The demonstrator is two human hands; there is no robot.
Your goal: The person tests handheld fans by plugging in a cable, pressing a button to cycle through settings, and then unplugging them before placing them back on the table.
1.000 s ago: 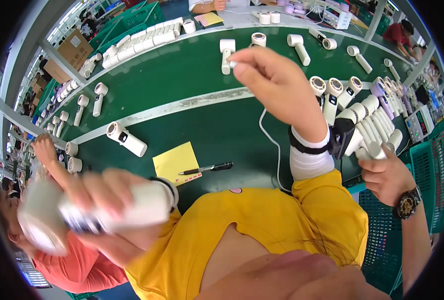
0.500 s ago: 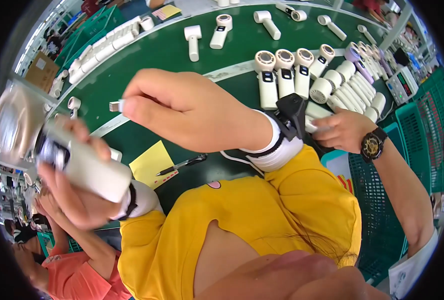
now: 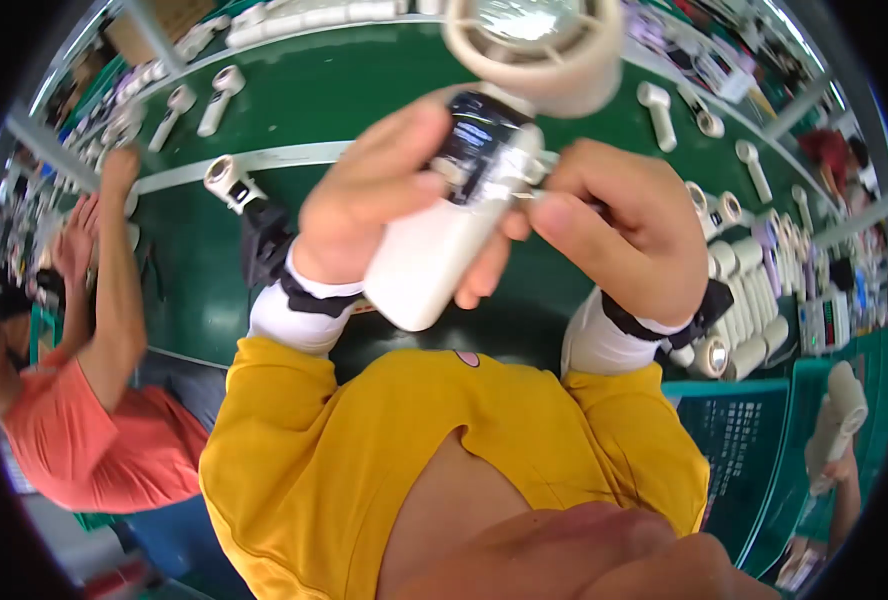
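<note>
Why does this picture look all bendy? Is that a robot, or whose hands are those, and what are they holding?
There's no robot here, just a person in a yellow shirt. The camera sits on their head and looks down, and its very wide lens makes straight edges curve.

The left hand holds a white thing that looks like a handheld fan, with a dark panel below its round head. The right hand is at the fan's side, but what its fingers pinch is too hard to make out.

On the green table lie more fans, some packed close together on the right. The person on the left, in an orange-red shirt, is somebody else.
</note>
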